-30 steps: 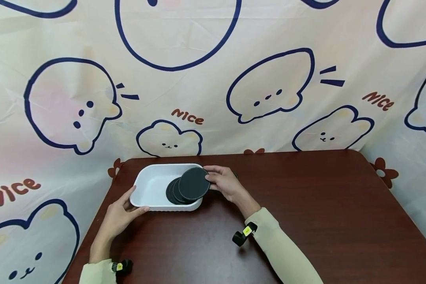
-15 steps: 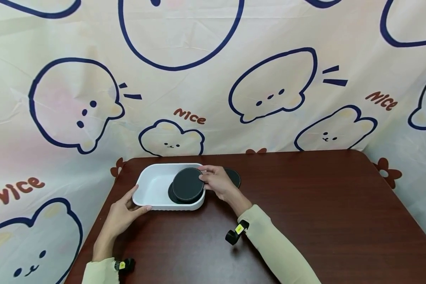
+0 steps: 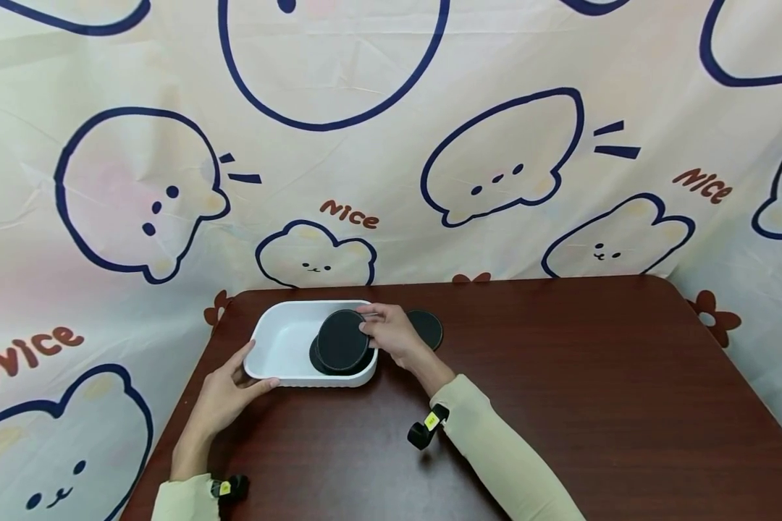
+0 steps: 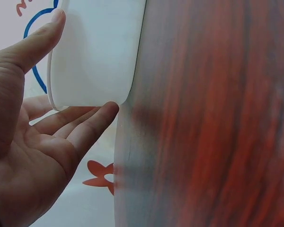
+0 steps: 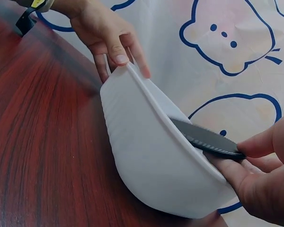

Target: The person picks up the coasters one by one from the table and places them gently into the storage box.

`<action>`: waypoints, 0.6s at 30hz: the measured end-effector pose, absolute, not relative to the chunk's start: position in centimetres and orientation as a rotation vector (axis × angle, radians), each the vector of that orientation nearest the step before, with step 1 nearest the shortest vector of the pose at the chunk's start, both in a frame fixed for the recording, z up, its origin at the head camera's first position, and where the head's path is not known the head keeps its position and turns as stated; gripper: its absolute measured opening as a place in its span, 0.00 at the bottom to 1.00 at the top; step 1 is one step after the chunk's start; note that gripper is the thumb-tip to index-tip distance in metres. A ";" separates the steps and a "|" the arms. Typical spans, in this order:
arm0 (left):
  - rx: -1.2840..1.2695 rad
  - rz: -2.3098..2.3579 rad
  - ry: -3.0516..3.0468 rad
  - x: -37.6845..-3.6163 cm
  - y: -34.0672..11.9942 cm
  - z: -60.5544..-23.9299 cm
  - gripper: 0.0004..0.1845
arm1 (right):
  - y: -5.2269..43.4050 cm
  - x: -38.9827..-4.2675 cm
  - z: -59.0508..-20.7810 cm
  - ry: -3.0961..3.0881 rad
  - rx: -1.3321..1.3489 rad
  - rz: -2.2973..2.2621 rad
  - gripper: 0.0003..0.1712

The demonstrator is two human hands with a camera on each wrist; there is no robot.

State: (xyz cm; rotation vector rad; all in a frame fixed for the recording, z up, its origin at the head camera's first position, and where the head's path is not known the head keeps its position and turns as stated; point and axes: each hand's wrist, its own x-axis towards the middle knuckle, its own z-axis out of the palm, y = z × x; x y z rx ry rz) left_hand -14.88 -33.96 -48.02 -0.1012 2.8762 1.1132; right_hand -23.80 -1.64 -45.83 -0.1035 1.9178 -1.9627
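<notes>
A white oblong tray (image 3: 287, 346) stands near the table's far left. The left hand (image 3: 218, 394) holds its left end, thumb on the near rim and fingers round the corner; the left wrist view shows fingertips (image 4: 111, 109) against the end wall. Over the tray's right half, the right hand (image 3: 396, 336) pinches a dark round coaster (image 3: 342, 340) with a stitched edge. In the right wrist view this coaster (image 5: 206, 138) tilts across the rim between thumb and fingers. Beneath it, part of another dark coaster (image 3: 316, 358) shows inside the tray; anything lower is hidden.
Another dark coaster (image 3: 429, 329) lies on the brown table (image 3: 560, 376), right of the tray and partly behind the right hand. A cartoon-printed cloth (image 3: 391, 159) hangs along the table's back and sides. Each wrist carries a small black camera (image 3: 423, 433).
The right hand has moved left with its coaster, further over the tray, covering more of the coasters there. The coaster on the table has come into fuller view. The left hand keeps its hold.
</notes>
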 end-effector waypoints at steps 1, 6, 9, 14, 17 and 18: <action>-0.102 1.114 2.876 -14.9 -34.0 -48.0 0.61 | -1.7 -23.7 -45.7 1.971 -0.135 -1.934 0.22; -0.109 1.123 2.872 -14.9 -33.9 -48.2 0.61 | -1.3 -23.4 -45.0 2.405 -0.294 -1.705 0.20; -0.111 1.131 2.870 -15.0 -33.9 -48.4 0.62 | -0.6 -23.3 -44.7 2.529 -0.309 -1.667 0.21; -0.107 1.126 2.875 -14.9 -34.0 -48.3 0.62 | 1.5 -23.8 -45.0 2.438 -0.257 -1.789 0.22; -0.106 1.122 2.874 -14.9 -34.1 -48.2 0.62 | 3.0 -24.1 -45.3 2.315 -0.228 -1.880 0.23; -0.105 1.123 2.875 -14.9 -34.1 -48.2 0.62 | 3.5 -24.1 -45.4 2.286 -0.214 -1.897 0.23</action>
